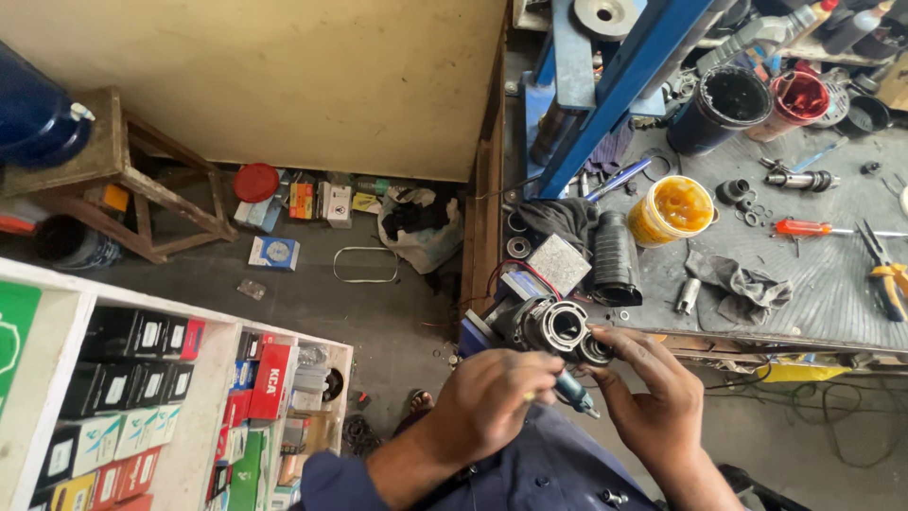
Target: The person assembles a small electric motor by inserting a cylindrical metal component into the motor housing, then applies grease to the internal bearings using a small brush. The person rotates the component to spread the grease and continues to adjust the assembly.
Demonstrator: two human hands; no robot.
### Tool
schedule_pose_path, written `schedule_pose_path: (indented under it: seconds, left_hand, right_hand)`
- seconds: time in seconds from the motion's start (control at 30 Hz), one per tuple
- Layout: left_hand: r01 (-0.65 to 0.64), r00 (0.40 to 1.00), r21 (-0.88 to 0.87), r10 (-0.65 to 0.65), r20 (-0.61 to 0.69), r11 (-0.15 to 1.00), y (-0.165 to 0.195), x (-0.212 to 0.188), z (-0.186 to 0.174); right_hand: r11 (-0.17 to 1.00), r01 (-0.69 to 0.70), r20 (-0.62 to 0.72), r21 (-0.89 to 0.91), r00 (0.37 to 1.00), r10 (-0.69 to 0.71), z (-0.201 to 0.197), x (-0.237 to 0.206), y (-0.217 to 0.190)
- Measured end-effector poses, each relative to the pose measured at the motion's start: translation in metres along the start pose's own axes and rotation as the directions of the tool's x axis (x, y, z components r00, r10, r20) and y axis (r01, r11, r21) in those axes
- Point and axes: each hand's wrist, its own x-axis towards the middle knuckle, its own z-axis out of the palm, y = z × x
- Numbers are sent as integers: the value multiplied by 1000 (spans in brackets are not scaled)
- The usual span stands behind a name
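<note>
Left hand (492,402) gripped a blue-handled tool (573,392) while my right hand (653,393) pinched a small bearing (596,350) against the metal housing (558,325), seemingly not yet seated.

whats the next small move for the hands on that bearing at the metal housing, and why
Probably ease the small bearing squarely toward the bore of the round metal housing. The right hand pinches the bearing right beside the housing's open mouth, and the left hand grips a blue-handled tool just below. Whether the bearing is already partly seated cannot be told.
</note>
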Motion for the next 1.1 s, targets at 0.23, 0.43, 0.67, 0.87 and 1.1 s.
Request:
schedule_pose_path:
  seconds: [0.23,0.43,0.67,0.87,1.1]
  left_hand:
    - [124,955,-82,-141,-262,989,-12,-18,-12]
    - [47,996,-53,-51,-67,997,-5,-14,-11]
    - [140,990,-11,-140,-16,990,7,5,-13]
    - [248,962,88,-256,91,965,17,16,-9]
    - [472,864,65,-476,164,879,18,24,4]
  right_hand:
    - [997,34,-44,68,999,-31,9,-2,6]
    - [986,9,-19,165,1000,-6,14,-4,12]
    - [993,-26,10,119,1000,25,12,-3,15]
    - [985,38,-4,171,999,-38,11,-2,17]
    - [983,3,-1,185,1000,-3,11,-3,18]
